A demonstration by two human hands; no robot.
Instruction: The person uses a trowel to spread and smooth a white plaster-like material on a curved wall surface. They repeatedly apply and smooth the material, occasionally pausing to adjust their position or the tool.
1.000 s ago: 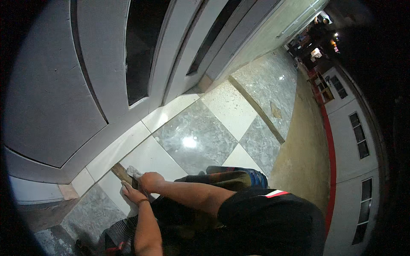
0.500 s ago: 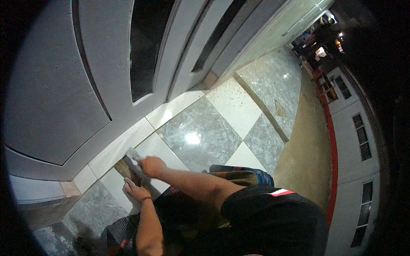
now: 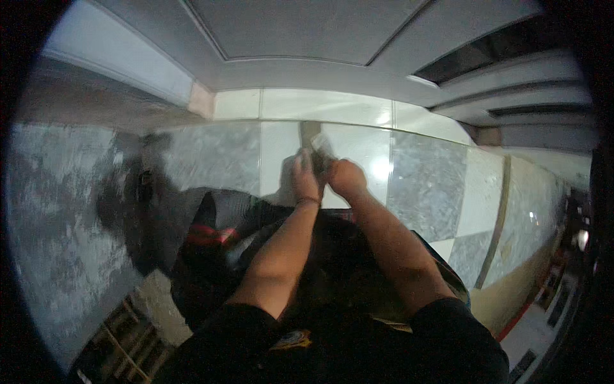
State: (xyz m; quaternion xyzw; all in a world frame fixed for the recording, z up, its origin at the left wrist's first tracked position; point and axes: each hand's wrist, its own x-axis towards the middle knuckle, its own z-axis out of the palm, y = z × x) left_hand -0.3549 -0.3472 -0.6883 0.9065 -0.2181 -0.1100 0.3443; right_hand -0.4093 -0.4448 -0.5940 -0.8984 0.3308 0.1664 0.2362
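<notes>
My right hand point(image 3: 345, 177) is closed on a pale grey, flat, trowel-like tool point(image 3: 320, 144), its exact shape blurred, over a narrow brownish strip point(image 3: 310, 129) between white floor tiles point(image 3: 278, 147). My left hand point(image 3: 307, 176) is just left of it, fingers extended along the strip's side and touching there; part of the strip is hidden under both hands and the tool. Dark, bunched cloth point(image 3: 211, 249) lies below my forearms.
A grey panelled door point(image 3: 294, 38) with a tiled ledge point(image 3: 326, 102) spans the top. Grey marbled tiles point(image 3: 422, 173) flank the white ones. A mottled grey surface point(image 3: 64, 224) is at left, a wooden slatted object point(image 3: 128, 333) at lower left, a long walkway point(image 3: 505, 294) at right.
The view has swung round, so the door is now straight ahead and the walkway lies at the right. My hands stay at the strip, the tool still in my right hand.
</notes>
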